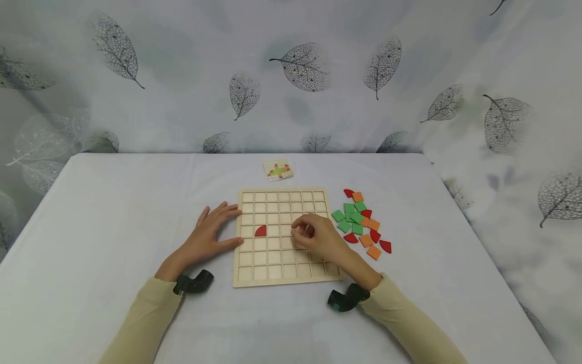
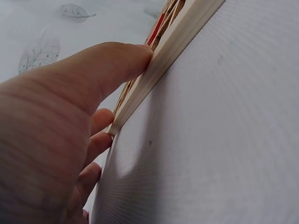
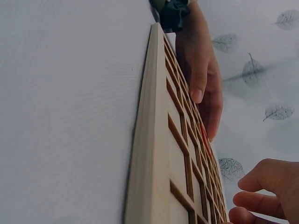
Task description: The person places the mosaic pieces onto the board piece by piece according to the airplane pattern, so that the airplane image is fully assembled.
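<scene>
A wooden grid board (image 1: pixel 245 283) lies on the white-covered table. In one of its cells, left of centre, sits a red quarter-circle tile (image 1: pixel 260 231). My left hand (image 1: pixel 209 236) touches the board's left edge with spread fingers; in the left wrist view the thumb (image 2: pixel 117 58) presses on the rim. Above the right half of the board is my right hand (image 1: pixel 320 236), its fingers loosely bent. The right wrist view shows these fingers (image 3: pixel 266 179) with no tile visible between them. The palm side of this hand is partly hidden.
Right of the board lies a loose pile of green square tiles (image 1: pixel 343 226), orange square tiles (image 1: pixel 374 252) and red quarter-circle tiles (image 1: pixel 385 246). Behind the board is a small pattern card (image 1: pixel 278 170). A leaf-print cloth (image 1: pixel 182 76) hangs behind the table.
</scene>
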`<state>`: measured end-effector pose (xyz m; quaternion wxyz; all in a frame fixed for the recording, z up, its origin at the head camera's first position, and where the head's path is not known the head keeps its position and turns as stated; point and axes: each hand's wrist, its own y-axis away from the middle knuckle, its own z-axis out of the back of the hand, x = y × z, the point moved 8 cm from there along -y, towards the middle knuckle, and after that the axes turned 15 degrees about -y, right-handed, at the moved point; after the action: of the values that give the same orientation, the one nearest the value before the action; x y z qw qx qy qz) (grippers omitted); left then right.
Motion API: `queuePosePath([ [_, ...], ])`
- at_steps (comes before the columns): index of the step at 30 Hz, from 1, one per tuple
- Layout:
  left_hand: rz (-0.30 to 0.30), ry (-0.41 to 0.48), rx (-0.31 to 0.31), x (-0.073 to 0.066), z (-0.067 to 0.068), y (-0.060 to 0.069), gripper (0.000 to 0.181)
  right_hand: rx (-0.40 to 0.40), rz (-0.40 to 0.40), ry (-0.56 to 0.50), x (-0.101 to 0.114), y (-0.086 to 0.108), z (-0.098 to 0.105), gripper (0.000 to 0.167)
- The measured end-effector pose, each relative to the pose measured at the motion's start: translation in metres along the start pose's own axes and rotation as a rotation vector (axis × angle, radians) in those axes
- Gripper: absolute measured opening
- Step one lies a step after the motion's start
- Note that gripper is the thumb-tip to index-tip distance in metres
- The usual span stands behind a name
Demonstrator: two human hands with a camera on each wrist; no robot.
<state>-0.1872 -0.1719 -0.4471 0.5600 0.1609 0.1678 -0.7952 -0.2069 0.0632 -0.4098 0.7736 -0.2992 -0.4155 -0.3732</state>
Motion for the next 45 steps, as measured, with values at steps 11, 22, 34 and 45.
queuePosePath([
  [11,-0.001,0.002,-0.006,-0.002,0.002,0.000,0.070,-0.032,-0.029,-0.031,-0.009,0.012,0.018,0.008],
  [22,-0.001,0.011,-0.010,-0.002,0.002,0.001,0.069,-0.110,-0.057,-0.032,-0.014,0.022,0.040,0.008],
  [34,0.002,0.009,-0.005,-0.001,0.002,0.001,0.070,-0.106,-0.103,0.025,-0.021,0.034,0.062,0.011],
  [45,0.001,0.005,-0.008,-0.001,0.002,0.000,0.070,-0.060,-0.154,0.085,-0.030,0.047,0.079,0.016],
])
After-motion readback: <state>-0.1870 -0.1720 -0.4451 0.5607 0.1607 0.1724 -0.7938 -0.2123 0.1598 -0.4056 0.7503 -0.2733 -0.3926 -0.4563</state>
